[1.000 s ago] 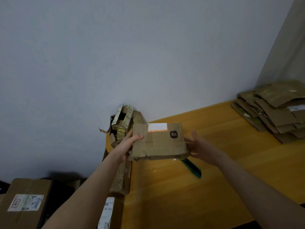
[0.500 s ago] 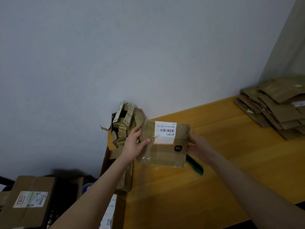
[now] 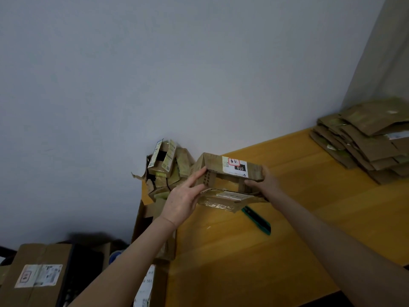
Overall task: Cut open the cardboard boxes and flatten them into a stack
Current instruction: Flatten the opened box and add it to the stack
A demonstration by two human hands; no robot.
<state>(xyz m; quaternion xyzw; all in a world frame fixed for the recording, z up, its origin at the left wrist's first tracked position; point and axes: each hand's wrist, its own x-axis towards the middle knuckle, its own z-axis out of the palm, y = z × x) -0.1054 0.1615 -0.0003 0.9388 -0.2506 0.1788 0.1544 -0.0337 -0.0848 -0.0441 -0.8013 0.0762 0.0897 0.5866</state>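
Box (image 3: 232, 171) rolled over, its open side now faces me, left grip (image 3: 183, 200) flat-fingered against one end, right grip (image 3: 263, 182) clamped on the other, so it looks ready to flatten.

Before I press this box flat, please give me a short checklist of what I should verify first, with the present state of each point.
1. Box held at both ends: ok. The left hand presses the left end with straight fingers and the right hand grips the right end.
2. Near side open: ok. A loose flap hangs below the opening.
3. Far side cut: cannot tell, it is hidden.
4. Box flat: not ok, it has its full box shape.
5. Knife away from both hands: ok, it lies untouched on the table.
6. Stack ready: ok, flat cardboard is piled at the table's far right.
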